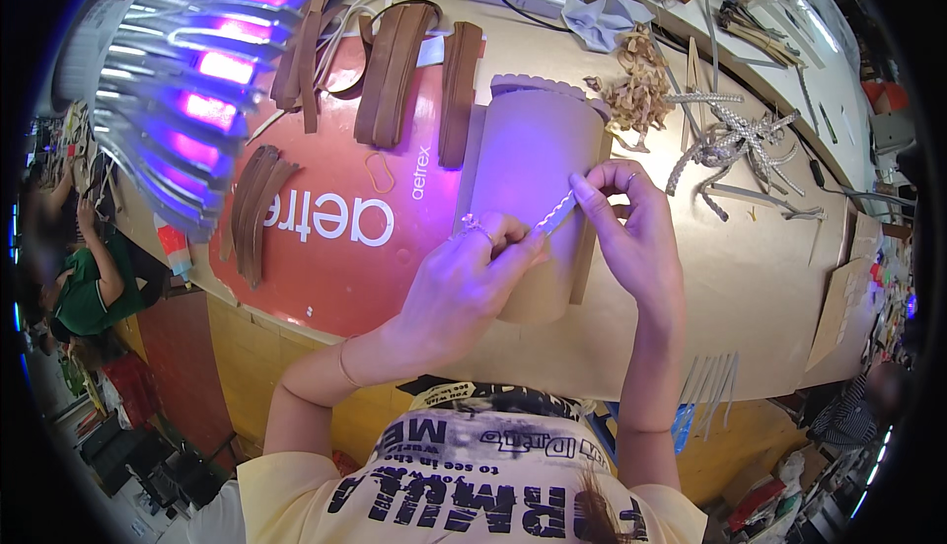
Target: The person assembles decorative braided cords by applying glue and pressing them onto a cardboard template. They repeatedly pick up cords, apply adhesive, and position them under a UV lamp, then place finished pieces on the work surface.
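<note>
From afar I see my left hand curled, pinching the lower end of a narrow pale-edged strip, my right hand pinching its upper end, strip slanting over a rounded tan block

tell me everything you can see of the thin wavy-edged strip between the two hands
The narrow pale strip has a wavy, scalloped edge and looks thin; its material is too small to tell. It slants up to the right, its lower stretch pinched in the fingers of the left hand, its upper end at the fingers of the right hand. The visible part between looks fairly straight. It shows against the large tan rounded block; whether they touch is unclear.
</note>
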`<action>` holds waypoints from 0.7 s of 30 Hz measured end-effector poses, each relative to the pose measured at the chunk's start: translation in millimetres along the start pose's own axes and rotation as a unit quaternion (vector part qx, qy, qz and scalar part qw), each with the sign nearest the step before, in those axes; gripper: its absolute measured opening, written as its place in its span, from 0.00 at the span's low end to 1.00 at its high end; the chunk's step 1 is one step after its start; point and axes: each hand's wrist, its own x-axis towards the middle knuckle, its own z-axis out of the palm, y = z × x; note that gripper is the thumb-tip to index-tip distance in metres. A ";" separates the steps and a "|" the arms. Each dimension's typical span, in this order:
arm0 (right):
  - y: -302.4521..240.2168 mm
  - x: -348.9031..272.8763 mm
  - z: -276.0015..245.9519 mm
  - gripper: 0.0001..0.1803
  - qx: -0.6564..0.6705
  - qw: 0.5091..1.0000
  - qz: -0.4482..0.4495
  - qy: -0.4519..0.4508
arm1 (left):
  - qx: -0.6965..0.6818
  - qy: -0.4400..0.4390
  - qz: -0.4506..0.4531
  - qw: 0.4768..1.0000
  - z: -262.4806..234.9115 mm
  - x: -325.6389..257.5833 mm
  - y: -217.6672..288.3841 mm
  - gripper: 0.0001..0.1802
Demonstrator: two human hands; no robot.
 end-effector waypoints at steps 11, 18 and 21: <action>21.3 -3.5 16.0 0.23 0.175 0.982 0.051 0.060 | -0.104 0.081 -0.054 0.990 5.3 -6.7 -13.3 0.13; 28.5 -4.3 20.1 0.26 0.250 0.962 0.083 0.076 | -0.122 0.108 -0.092 0.982 0.4 -23.3 -11.2 0.16; 27.1 -10.5 24.8 0.20 0.197 0.973 0.051 0.107 | -0.144 0.071 -0.119 0.980 -5.1 -25.9 -7.5 0.15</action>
